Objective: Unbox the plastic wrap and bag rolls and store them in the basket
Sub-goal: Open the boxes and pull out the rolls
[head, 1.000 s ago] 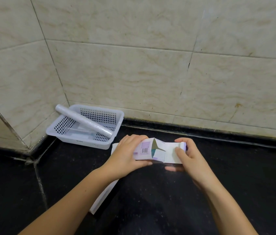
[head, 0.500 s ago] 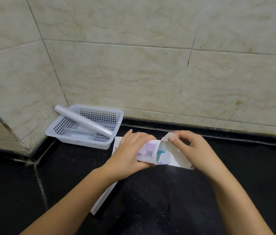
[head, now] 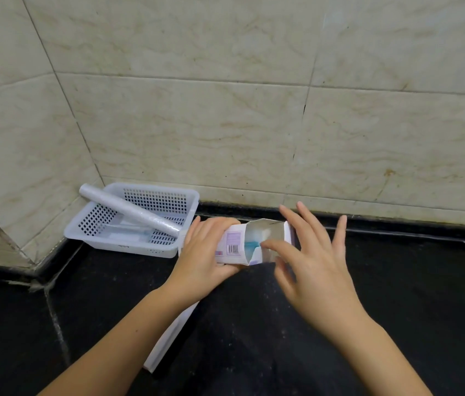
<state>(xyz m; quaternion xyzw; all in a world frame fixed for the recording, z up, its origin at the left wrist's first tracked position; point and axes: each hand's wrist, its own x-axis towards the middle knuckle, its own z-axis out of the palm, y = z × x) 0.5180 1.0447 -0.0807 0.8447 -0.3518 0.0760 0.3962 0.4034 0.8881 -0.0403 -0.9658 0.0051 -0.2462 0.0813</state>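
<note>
My left hand [head: 207, 254] grips a small white and purple carton [head: 235, 244] with a barcode, held above the black counter. Its right end gapes open and a blue roll [head: 251, 247] shows inside. My right hand [head: 311, 258] hovers at that open end with fingers spread, thumb at the mouth of the carton, holding nothing. A white perforated basket [head: 168, 250] sits in the corner to the left. A clear plastic wrap roll [head: 128, 210] lies slanted across the basket, its far end resting on the rim.
A long white box [head: 168, 338] lies flat on the counter under my left forearm. Beige tiled walls [head: 225, 124] close in the back and left. The black counter [head: 397, 295] stretches to the right and front.
The carton's end flaps have been pulled open. My right hand let go of the flap and spread its fingers at the open end. The blue roll inside is now more exposed.
</note>
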